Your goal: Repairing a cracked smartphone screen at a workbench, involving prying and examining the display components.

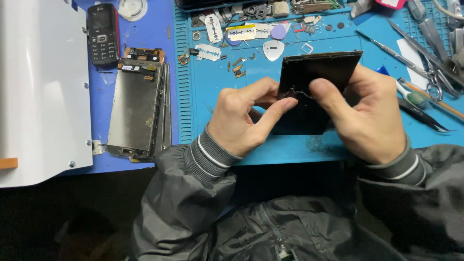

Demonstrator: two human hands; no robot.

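Both hands, left hand [241,121] and right hand [360,113], pinch the black screen panel [316,72] just above the blue mat [290,145]. Looks thin, light, brittle; I'd keep fingers on the edges.

Black panel [316,79] glossy, glass-like, edge chipped. Work mat [290,145] blue, matt, rubbery, ribbed border. Phone frame [135,108] dull grey metal. Tweezers [394,53] shiny steel. Jacket sleeves [179,193] smooth synthetic cloth, knit cuffs.

A black glossy rectangular screen panel [314,82], cracked along a jagged line, is held upright between both hands at centre. At upper left lies a black-and-red keypad phone [103,34] with its small dark screen [100,21]. Beside it rests a stripped grey display assembly [137,104].
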